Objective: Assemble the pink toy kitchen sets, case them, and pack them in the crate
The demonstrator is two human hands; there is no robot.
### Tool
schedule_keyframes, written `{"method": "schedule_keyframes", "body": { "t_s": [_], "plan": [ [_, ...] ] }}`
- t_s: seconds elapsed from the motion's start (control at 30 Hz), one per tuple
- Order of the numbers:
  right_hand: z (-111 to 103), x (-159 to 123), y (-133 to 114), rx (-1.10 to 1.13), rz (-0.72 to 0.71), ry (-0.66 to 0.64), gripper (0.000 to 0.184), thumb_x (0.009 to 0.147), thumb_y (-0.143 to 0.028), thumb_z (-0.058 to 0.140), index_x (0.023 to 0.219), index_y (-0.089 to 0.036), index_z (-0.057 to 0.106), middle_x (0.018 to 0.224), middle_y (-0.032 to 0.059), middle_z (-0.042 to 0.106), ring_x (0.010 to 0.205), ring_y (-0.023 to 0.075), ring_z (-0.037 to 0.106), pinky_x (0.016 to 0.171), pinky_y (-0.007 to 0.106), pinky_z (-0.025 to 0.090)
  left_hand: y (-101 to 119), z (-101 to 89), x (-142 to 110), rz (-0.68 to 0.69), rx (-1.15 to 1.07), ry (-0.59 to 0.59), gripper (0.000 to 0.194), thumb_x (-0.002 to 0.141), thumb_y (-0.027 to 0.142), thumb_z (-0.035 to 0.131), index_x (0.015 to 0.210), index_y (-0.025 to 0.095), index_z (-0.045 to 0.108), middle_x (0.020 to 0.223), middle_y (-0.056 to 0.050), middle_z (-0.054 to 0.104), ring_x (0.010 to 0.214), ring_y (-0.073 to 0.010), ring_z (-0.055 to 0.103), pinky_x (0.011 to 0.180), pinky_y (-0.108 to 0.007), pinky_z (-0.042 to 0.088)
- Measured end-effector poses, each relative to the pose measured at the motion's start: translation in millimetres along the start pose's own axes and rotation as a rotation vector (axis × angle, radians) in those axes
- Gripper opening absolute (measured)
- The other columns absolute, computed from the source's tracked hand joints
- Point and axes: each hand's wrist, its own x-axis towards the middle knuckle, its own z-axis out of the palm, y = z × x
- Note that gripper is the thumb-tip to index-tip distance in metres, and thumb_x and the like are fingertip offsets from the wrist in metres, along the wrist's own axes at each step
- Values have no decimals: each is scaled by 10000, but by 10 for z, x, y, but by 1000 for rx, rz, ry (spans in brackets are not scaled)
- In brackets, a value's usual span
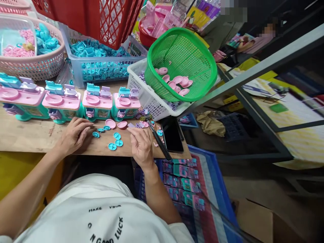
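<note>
My left hand [74,135] rests palm down on the wooden table [30,135], fingers curled loosely, fingertips next to small teal discs [115,141]. My right hand [141,145] lies on the table edge with fingers pressed together near tiny purple pieces [139,125]; whether it pinches one is hidden. A black screwdriver [159,141] lies just right of it. Pink toy dishes [116,124] sit before a row of pink-and-teal toy kitchen sets [63,101].
A green basket [202,57] with pink dishes tilts on a white basket [141,91]. Behind stand a blue crate of teal parts [96,60], a pink basket [32,64] and a red crate [96,17]. A black phone [172,135] lies at the table corner. Finished toys fill a blue crate [187,185] below.
</note>
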Motion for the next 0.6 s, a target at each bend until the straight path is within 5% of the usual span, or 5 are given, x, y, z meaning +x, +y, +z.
{"method": "schedule_keyframes", "body": {
  "t_s": [0.6],
  "plan": [
    [199,-341,211,-64,36,106,232,1012,-201,493,1088,-185,711,979,101,749,951,215,700,951,411,562,-56,90,32,80,39,-80,219,967,341,567,992,195,729,1084,-103,714,1016,-263,580,895,-441,498]
  ]
}}
